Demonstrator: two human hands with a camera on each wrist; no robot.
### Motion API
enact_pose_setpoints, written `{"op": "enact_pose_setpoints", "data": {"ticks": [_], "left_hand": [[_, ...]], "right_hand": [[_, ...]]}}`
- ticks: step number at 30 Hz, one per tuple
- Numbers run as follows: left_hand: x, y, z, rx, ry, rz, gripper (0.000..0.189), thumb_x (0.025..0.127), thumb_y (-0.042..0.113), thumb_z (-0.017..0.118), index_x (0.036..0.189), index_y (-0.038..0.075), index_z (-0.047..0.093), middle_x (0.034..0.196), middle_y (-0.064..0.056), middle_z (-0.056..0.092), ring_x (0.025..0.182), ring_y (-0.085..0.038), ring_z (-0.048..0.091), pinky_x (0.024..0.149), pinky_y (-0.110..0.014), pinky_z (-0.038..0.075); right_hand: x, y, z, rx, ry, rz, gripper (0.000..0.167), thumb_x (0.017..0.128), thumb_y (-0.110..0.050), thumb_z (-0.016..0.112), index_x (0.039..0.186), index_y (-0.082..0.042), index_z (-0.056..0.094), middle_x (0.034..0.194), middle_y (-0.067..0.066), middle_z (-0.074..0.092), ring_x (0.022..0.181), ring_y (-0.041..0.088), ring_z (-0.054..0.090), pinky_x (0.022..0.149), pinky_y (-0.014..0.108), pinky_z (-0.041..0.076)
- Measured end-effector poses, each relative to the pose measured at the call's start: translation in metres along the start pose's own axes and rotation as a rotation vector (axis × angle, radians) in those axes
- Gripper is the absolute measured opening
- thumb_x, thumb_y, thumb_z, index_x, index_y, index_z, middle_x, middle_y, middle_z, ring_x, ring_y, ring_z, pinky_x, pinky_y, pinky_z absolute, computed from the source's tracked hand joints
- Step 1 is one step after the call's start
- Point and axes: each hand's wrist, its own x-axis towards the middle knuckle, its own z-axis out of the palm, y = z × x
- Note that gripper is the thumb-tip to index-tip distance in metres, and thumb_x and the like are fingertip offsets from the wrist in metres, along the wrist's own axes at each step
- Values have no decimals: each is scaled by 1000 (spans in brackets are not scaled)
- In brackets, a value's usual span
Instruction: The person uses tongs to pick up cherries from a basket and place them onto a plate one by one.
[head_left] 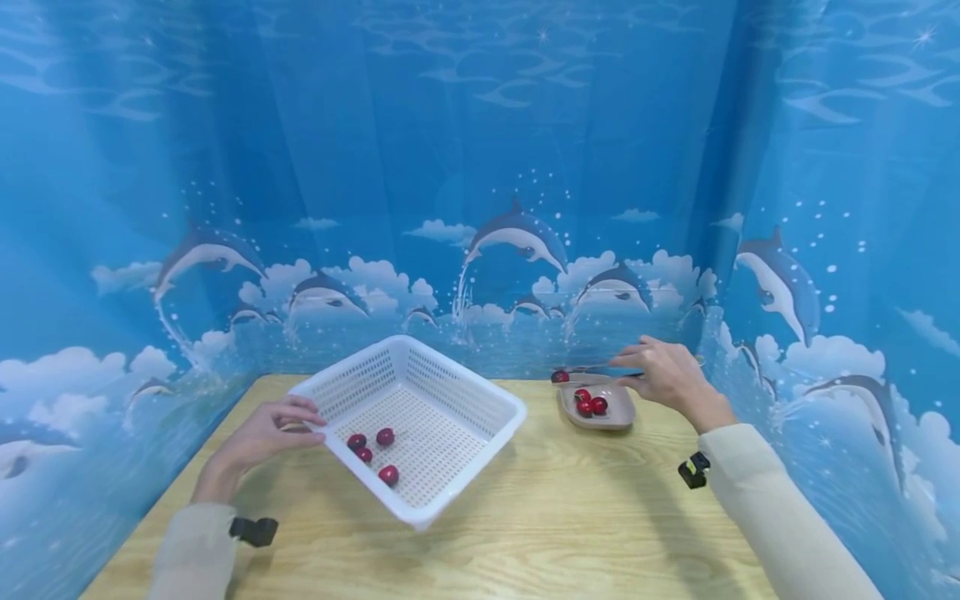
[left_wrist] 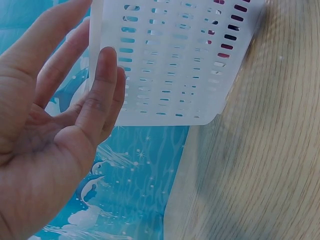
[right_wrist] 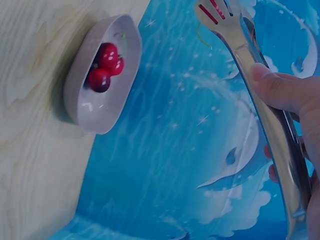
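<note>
My left hand (head_left: 262,432) grips the left rim of a white perforated plastic basket (head_left: 468,379), thumb on one side of its wall and fingers on the other in the left wrist view. Several dark red cherries (head_left: 387,475) lie toward the basket's left side. With my right hand (head_left: 666,375) I hold metal tongs (right_wrist: 272,132), whose slotted tips pinch one cherry (head_left: 560,377); its green stem hangs out in the right wrist view. The tongs reach over the back of a small beige bowl (head_left: 624,410), where three cherries (right_wrist: 99,80) sit together.
A light wood-grain table (head_left: 570,525) lies under the basket and bowl. Blue dolphin-print curtain (head_left: 450,167) encloses the table's back and sides, close behind the bowl and tongs.
</note>
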Motion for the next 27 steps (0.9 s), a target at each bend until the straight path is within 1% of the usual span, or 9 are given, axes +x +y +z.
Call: {"op": "enact_pose_setpoints", "data": {"ticks": [4,7,13,15,18,20,22,24,27], "left_hand": [[0,0,0,3,0,-14,30,88,11,81,111,-8,74,120,-5,59,105,3,57,86,-21,56],[0,0,1,0,5,-22,30,88,11,81,110,-7,75,119,0,60,105,2,58,86,-21,56],[0,-1,0,-1,4,-14,30,87,10,81,110,-8,74,117,4,59,105,2,57,86,-21,56],[0,-2,0,1,1,-10,31,87,10,81,110,-9,74,117,2,59,105,2,57,86,-21,56],[0,-2,-1,11,-1,-13,32,88,12,81,111,-9,74,120,-6,59,106,2,57,86,-22,56],[0,-3,-1,17,-4,-14,33,88,12,81,112,-9,74,123,-13,58,106,3,56,87,-22,56],[0,-3,-2,18,-4,-17,32,88,13,81,112,-8,74,124,-18,57,106,3,55,87,-23,56],[0,-3,-2,14,-3,-17,32,88,12,81,112,-8,74,124,-18,57,107,3,55,87,-23,56],[1,-2,-1,10,-3,-9,31,88,11,81,111,-8,74,123,-14,58,107,3,55,87,-23,56]], "right_hand": [[-4,7,6,6,-15,28,30,83,-25,87,112,-19,81,112,8,79,99,35,71,39,24,28],[-8,13,11,-3,-39,54,30,84,-27,86,112,-20,81,112,7,79,92,30,68,41,24,28],[-16,22,20,-20,-70,83,29,84,-25,86,113,-19,81,113,10,78,95,33,68,40,25,29],[-18,25,24,-25,-79,94,29,85,-25,85,113,-19,81,114,9,78,94,32,67,41,25,30],[-22,30,28,-31,-92,109,29,85,-24,85,113,-18,81,113,10,78,94,32,67,41,26,31],[-24,32,30,-32,-105,122,29,85,-24,85,114,-18,80,113,10,78,93,32,67,42,27,34],[-25,34,32,-31,-118,134,29,85,-24,85,114,-18,80,112,10,78,93,32,66,43,28,37],[-27,37,35,-29,-127,145,29,85,-24,84,113,-18,81,112,10,77,92,31,66,45,29,40],[-29,40,38,-21,-133,166,28,86,-23,84,113,-18,81,112,10,77,90,30,65,46,30,40]]}}
